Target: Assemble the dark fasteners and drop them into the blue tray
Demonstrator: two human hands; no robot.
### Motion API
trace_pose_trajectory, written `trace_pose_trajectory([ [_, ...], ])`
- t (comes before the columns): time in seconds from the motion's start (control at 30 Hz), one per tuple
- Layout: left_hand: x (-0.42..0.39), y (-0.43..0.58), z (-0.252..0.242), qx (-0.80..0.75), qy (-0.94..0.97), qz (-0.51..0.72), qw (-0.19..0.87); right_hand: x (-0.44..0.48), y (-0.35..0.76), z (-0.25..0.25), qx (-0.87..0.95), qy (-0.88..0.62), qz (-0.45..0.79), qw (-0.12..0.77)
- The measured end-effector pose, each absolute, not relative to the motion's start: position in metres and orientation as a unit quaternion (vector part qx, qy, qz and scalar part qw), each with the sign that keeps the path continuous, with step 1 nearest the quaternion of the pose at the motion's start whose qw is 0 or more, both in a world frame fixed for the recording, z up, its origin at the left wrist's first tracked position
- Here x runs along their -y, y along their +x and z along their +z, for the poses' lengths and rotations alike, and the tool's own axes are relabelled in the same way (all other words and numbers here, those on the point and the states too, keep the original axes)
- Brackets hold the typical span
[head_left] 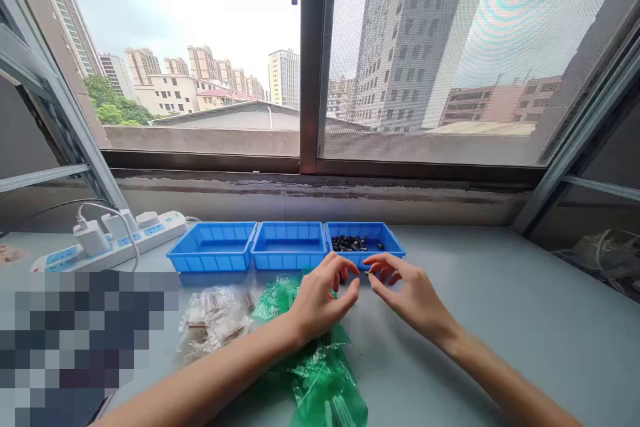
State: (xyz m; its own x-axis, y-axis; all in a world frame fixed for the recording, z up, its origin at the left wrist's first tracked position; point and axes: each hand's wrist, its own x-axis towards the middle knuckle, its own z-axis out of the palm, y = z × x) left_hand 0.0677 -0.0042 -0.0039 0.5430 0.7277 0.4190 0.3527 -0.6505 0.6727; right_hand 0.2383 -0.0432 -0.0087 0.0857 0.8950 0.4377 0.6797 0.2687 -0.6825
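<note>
My left hand (pixel 324 293) is held over the green bags, just in front of the right-hand blue tray. Its fingers are curved, with a gap between thumb and forefinger. A small dark spot shows behind them, too hidden to identify. Facing it, my right hand (pixel 404 287) has thumb and fingertips close together around a tiny dark piece (pixel 368 272), too small to name. Small black parts (pixel 350 243) lie loose in the right blue tray (pixel 367 260). Below my left hand and forearm are green plastic bags (pixel 330 383) with clear, stick-like pieces inside.
Two more blue trays (pixel 213 261) (pixel 289 261) stand in line to the left. Clear plastic bags (pixel 215 320) with brownish pieces lie left of the green ones. A white power strip (pixel 165 229) with plugged-in chargers and a cable sits at the back left, below the window.
</note>
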Motion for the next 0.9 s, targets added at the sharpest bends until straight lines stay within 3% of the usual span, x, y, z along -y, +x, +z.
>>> trace_pose_trajectory([
  [0.17,0.003,0.068,-0.006,-0.326,0.831,0.356,0.276,0.044,0.238,0.002,0.584,-0.585,0.178,0.534],
  [0.43,0.001,0.069,-0.004,-0.328,0.821,0.358,0.300,0.049,0.225,0.004,0.518,-0.517,0.418,0.539],
  [0.9,-0.003,0.069,-0.009,-0.279,0.841,0.365,0.285,0.054,0.226,0.011,0.455,-0.517,0.482,0.542],
])
